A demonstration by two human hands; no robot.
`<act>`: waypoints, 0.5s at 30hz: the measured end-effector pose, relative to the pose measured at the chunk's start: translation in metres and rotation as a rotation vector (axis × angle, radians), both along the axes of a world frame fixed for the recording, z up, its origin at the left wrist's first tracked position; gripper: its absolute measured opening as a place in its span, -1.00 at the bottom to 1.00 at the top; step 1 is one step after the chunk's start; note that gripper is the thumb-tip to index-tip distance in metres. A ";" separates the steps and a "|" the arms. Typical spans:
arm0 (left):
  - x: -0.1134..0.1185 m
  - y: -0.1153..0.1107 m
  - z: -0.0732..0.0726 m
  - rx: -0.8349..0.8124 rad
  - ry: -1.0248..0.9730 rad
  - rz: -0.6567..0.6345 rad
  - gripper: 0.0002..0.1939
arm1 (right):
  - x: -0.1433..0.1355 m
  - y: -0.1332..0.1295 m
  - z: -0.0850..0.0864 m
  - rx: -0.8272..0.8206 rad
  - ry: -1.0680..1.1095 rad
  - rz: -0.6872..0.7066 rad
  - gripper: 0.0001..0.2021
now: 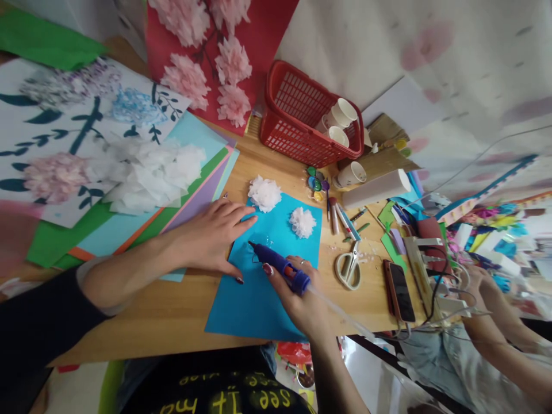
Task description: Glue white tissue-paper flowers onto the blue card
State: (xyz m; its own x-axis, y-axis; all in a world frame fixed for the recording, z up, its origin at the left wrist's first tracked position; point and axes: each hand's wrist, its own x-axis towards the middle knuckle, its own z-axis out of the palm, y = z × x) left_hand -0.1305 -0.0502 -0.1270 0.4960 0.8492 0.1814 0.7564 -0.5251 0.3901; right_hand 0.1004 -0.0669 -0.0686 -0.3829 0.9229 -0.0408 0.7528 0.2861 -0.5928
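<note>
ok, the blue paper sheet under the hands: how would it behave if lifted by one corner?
Probably floppy: the blue sheet looks thin and lies flat on the table. The left hand presses it down, which hints it slides easily. The two tissue flowers on it look light and might shift or drop if not yet stuck.

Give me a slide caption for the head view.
Left hand steadies blue paper while right hand applies a glue gun.

The left hand [213,233] is lying flat, palm down, fingers spread and pointing right, its dark-sleeved forearm reaching in from the near left. The right hand [297,299] is curling closed in a grip, thumb up, its bare forearm rising from the near edge.
</note>
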 end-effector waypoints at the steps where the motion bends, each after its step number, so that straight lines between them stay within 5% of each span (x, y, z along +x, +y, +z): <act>1: 0.000 0.000 0.000 0.001 -0.001 0.001 0.10 | 0.000 0.000 0.000 0.010 -0.002 -0.006 -0.58; 15: 0.000 0.000 -0.001 0.004 0.001 0.001 0.13 | 0.006 -0.003 0.003 -0.046 0.028 0.022 -0.60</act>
